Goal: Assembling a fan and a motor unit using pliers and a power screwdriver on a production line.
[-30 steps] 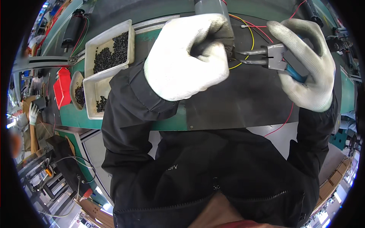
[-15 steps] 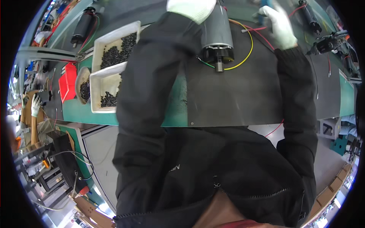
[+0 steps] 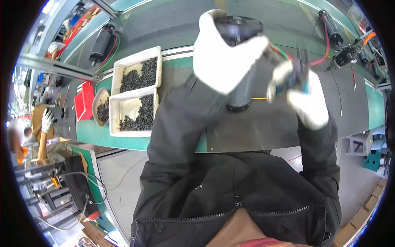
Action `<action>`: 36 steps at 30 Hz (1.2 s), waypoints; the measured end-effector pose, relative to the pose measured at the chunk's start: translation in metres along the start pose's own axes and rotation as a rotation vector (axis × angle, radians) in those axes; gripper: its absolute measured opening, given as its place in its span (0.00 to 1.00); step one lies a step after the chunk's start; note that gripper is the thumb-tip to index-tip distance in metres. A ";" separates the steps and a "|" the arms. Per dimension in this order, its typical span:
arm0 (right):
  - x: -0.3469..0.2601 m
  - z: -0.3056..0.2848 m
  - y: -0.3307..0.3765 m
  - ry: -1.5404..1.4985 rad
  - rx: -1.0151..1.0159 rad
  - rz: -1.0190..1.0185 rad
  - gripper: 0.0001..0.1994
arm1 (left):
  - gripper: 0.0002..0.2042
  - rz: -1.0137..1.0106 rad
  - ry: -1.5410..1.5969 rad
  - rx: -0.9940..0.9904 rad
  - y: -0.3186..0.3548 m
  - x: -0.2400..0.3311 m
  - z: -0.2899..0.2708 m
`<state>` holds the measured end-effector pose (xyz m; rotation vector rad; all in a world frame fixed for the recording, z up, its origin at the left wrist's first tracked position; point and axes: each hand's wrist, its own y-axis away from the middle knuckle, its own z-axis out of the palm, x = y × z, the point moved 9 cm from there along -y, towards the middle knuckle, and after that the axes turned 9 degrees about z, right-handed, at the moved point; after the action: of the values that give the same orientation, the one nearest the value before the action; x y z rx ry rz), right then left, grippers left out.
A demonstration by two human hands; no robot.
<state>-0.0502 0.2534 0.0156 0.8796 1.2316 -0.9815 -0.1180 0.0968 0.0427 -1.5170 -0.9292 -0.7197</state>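
My left hand (image 3: 226, 61), in a white glove, is wrapped around the upper part of a dark cylindrical electric motor (image 3: 241, 92). The motor stands tilted over the bench, its black round end up and partly behind my fingers. Green, red and yellow wires come out on its right side. Just right of it, my gloved right hand (image 3: 310, 101) is closed around blue-handled pliers (image 3: 303, 70). Their prongs point up and away, smeared by motion. Whether the pliers touch a wire I cannot tell.
Two white trays (image 3: 116, 133) of small black parts, a small bowl (image 3: 97, 103) and a red bin (image 3: 84, 103) sit on the left. More motors lie at the far left (image 3: 102, 45) and far right (image 3: 330, 29). A power driver (image 3: 346, 57) hangs right. Another person's gloved hand (image 3: 47, 120) shows far left.
The motor has gone from lying flat, shaft toward me, to being tipped up in my left hand. My right hand has come nearer with the pliers. My view has shifted slightly.
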 end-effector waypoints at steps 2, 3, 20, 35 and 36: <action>-0.047 0.022 0.030 0.772 -0.058 -0.286 0.07 | 0.40 0.362 -0.016 -0.074 0.018 0.026 -0.005; -0.065 0.021 0.031 0.770 -0.063 -0.234 0.10 | 0.43 0.462 0.004 -0.111 0.023 0.027 -0.007; -0.116 0.040 -0.005 1.465 -0.074 -0.052 0.26 | 0.41 0.648 0.218 -0.294 0.046 0.050 -0.008; -0.089 0.021 0.033 0.945 0.183 0.305 0.24 | 0.30 0.792 0.141 -0.203 0.050 0.050 -0.001; -0.085 0.023 0.036 0.898 0.204 0.330 0.23 | 0.31 0.800 0.149 -0.190 0.051 0.052 -0.002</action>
<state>-0.0140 0.2547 0.1033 1.7317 1.6551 -0.4300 -0.0477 0.1021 0.0615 -1.7906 -0.0944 -0.3259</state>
